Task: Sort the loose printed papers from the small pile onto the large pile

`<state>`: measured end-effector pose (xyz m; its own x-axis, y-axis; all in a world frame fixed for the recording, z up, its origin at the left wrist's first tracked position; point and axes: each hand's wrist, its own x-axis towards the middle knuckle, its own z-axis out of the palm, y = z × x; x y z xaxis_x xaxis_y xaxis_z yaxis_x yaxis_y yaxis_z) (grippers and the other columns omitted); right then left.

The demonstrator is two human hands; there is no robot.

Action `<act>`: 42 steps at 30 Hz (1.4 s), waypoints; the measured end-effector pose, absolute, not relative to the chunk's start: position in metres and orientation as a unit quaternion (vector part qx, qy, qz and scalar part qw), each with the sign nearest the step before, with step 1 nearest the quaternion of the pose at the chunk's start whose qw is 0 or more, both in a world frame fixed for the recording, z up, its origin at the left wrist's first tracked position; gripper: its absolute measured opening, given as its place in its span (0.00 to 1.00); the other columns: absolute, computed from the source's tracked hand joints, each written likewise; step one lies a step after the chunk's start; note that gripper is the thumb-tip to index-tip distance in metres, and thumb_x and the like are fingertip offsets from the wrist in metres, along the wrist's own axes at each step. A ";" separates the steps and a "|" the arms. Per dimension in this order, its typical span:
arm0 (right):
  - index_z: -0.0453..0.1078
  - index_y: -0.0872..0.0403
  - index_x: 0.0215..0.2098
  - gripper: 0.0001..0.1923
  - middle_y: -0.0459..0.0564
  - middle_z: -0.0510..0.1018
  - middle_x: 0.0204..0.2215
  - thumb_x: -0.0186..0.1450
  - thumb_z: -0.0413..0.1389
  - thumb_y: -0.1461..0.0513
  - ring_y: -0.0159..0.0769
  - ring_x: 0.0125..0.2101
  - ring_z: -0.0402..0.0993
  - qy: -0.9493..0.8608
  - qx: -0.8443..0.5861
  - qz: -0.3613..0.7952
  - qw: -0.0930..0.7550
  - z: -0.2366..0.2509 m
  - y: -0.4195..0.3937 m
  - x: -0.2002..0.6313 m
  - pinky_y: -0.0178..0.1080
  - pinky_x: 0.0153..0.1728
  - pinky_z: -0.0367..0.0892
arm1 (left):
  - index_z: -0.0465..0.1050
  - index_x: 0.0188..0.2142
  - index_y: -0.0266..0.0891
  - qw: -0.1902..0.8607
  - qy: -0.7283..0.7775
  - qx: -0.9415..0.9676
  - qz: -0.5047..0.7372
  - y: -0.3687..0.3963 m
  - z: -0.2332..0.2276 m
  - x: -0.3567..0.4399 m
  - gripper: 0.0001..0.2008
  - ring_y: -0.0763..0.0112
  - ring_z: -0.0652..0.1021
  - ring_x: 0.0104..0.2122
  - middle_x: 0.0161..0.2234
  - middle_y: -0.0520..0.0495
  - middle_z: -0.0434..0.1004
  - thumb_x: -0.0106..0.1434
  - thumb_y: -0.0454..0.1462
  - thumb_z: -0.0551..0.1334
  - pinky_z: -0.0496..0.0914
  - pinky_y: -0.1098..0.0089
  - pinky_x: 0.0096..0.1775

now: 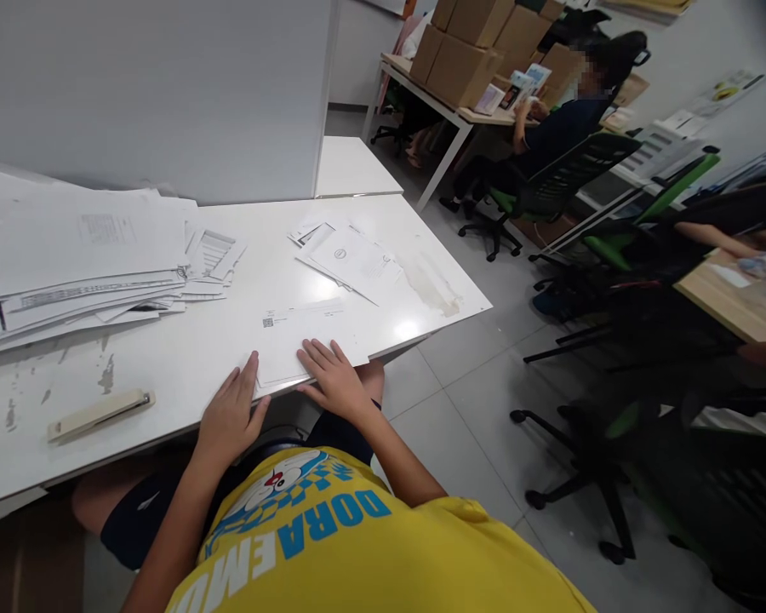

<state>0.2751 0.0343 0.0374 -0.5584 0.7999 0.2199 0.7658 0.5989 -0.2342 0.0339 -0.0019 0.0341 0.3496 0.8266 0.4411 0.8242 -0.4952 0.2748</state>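
Observation:
Several sheets of paper [294,340], with a small square code printed near one corner, lie at the front edge of the white table. My right hand [333,375] rests on them with its fingers stretched out, palm down. Along their left edge my left hand [231,413] lies with straight fingers, its fingertips beside the papers; it grips nothing. Behind these sheets is a small loose pile of papers [351,255], the top one bearing a round mark. A beige stapler [100,415] sits to the left of my left hand.
A tall, untidy stack of papers [89,247] takes up the table's left end, against a grey partition [153,94]. Stains mark the white table [431,272] at right. Beyond it are office chairs [562,183], a seated person [565,128] and cardboard boxes [463,68] on another table.

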 end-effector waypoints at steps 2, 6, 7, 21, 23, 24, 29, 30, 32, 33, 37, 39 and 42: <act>0.56 0.57 0.70 0.32 0.58 0.58 0.70 0.72 0.51 0.52 0.50 0.69 0.53 -0.882 -0.442 0.047 0.153 0.037 0.036 0.280 0.58 0.69 0.50 | 0.37 0.73 0.41 -0.014 0.498 0.819 0.285 -0.001 0.030 0.034 0.37 0.54 0.67 0.65 0.67 0.38 0.61 0.70 0.41 0.53 0.63 0.55 0.63; 0.63 0.56 0.66 0.25 0.56 0.68 0.64 0.71 0.49 0.63 0.47 0.64 0.64 -0.897 -0.401 0.021 0.187 0.035 0.033 0.296 0.54 0.65 0.59 | 0.41 0.72 0.44 0.021 0.502 0.804 0.320 -0.002 0.027 0.035 0.36 0.55 0.68 0.64 0.67 0.41 0.63 0.70 0.42 0.55 0.63 0.55 0.64; 0.65 0.55 0.65 0.25 0.55 0.72 0.62 0.71 0.47 0.66 0.44 0.61 0.68 -0.899 -0.386 0.015 0.208 0.034 0.031 0.298 0.52 0.65 0.61 | 0.43 0.72 0.45 0.047 0.513 0.789 0.334 -0.004 0.029 0.035 0.35 0.56 0.68 0.64 0.67 0.42 0.63 0.70 0.43 0.55 0.63 0.55 0.64; 0.62 0.47 0.66 0.25 0.49 0.72 0.61 0.73 0.46 0.66 0.35 0.65 0.64 -0.882 -0.352 0.002 0.314 0.014 0.020 0.248 0.47 0.70 0.49 | 0.45 0.71 0.47 0.414 0.567 0.496 0.511 0.029 0.063 0.029 0.42 0.53 0.67 0.64 0.66 0.38 0.63 0.63 0.44 0.64 0.61 0.49 0.65; 0.57 0.49 0.70 0.27 0.52 0.66 0.66 0.73 0.48 0.61 0.38 0.68 0.57 -0.897 -0.331 0.038 0.292 0.024 0.028 0.242 0.50 0.71 0.44 | 0.47 0.71 0.51 0.337 0.570 0.526 0.533 0.037 0.068 0.017 0.41 0.55 0.58 0.69 0.71 0.43 0.52 0.63 0.42 0.64 0.53 0.50 0.68; 0.53 0.49 0.71 0.30 0.54 0.62 0.68 0.72 0.50 0.58 0.41 0.70 0.53 -0.894 -0.329 0.058 0.299 0.030 0.032 0.240 0.53 0.71 0.43 | 0.47 0.71 0.52 0.304 0.570 0.541 0.539 0.038 0.070 0.011 0.40 0.56 0.55 0.70 0.72 0.45 0.47 0.64 0.41 0.64 0.51 0.51 0.68; 0.33 0.47 0.74 0.46 0.59 0.44 0.73 0.68 0.55 0.48 0.47 0.73 0.39 -0.722 -0.459 0.181 0.485 0.047 0.067 0.246 0.58 0.69 0.46 | 0.43 0.71 0.49 0.210 0.512 0.583 0.595 0.027 0.072 -0.005 0.41 0.62 0.74 0.59 0.63 0.38 0.68 0.66 0.42 0.63 0.65 0.58 0.62; 0.32 0.48 0.74 0.47 0.60 0.45 0.73 0.68 0.55 0.47 0.47 0.72 0.41 -0.688 -0.470 0.215 0.509 0.047 0.075 0.246 0.57 0.68 0.49 | 0.42 0.72 0.48 0.209 0.489 0.592 0.605 0.024 0.070 -0.004 0.41 0.63 0.79 0.53 0.57 0.38 0.75 0.66 0.42 0.63 0.69 0.57 0.59; 0.39 0.50 0.73 0.44 0.63 0.58 0.67 0.67 0.54 0.47 0.47 0.68 0.54 -0.653 -0.451 0.294 0.533 0.042 0.089 0.245 0.55 0.65 0.57 | 0.39 0.72 0.47 0.222 0.453 0.613 0.607 0.021 0.066 -0.003 0.41 0.63 0.82 0.45 0.48 0.40 0.80 0.67 0.43 0.62 0.72 0.54 0.55; 0.45 0.51 0.70 0.39 0.63 0.65 0.62 0.68 0.54 0.47 0.47 0.64 0.62 -0.641 -0.435 0.332 0.538 0.039 0.093 0.243 0.53 0.63 0.60 | 0.40 0.72 0.47 0.230 0.449 0.617 0.604 0.021 0.064 -0.003 0.41 0.62 0.82 0.45 0.47 0.41 0.80 0.67 0.44 0.62 0.72 0.53 0.55; 0.63 0.52 0.54 0.22 0.55 0.74 0.44 0.66 0.54 0.51 0.43 0.48 0.73 -0.587 -0.421 0.407 0.559 0.028 0.100 0.237 0.48 0.52 0.69 | 0.51 0.69 0.43 0.278 0.496 0.569 0.594 0.024 0.058 -0.008 0.37 0.58 0.81 0.46 0.49 0.37 0.79 0.65 0.49 0.61 0.72 0.52 0.53; 0.64 0.51 0.49 0.18 0.53 0.73 0.42 0.65 0.55 0.52 0.41 0.45 0.72 -0.573 -0.426 0.411 0.567 0.029 0.099 0.237 0.46 0.51 0.69 | 0.60 0.65 0.40 0.300 0.543 0.539 0.570 0.027 0.055 -0.010 0.34 0.56 0.80 0.47 0.49 0.36 0.79 0.64 0.52 0.61 0.72 0.53 0.53; 0.65 0.51 0.42 0.14 0.51 0.73 0.40 0.66 0.54 0.50 0.40 0.43 0.70 -0.575 -0.429 0.403 0.568 0.036 0.095 0.237 0.43 0.48 0.68 | 0.68 0.59 0.39 0.290 0.594 0.512 0.549 0.030 0.050 -0.010 0.31 0.56 0.77 0.53 0.54 0.37 0.76 0.64 0.54 0.60 0.70 0.57 0.56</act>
<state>0.2375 0.0949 0.0358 0.0147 0.9512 0.3082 0.0359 0.3076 -0.9509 -0.0103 0.0298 0.0495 -0.3072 0.9264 0.2177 0.2893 -0.1270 0.9488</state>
